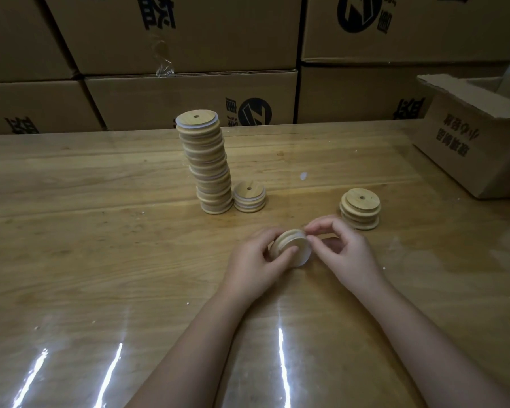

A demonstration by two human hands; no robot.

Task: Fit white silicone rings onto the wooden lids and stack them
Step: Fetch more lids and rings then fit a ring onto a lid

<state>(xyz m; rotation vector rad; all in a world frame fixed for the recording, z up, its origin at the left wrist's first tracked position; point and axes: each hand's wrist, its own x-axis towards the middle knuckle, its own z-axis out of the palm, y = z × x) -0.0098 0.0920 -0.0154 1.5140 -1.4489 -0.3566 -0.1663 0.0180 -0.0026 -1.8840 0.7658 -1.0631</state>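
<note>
Center frame: your left hand [255, 260] is gripping a wooden lid [290, 247] on edge; your right hand [340, 250] is pinching its rim, fingertips together.

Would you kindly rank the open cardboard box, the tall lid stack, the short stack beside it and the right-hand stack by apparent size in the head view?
1. open cardboard box
2. tall lid stack
3. right-hand stack and short stack: alike; the right-hand one is nearer the camera, so unranked.
</note>
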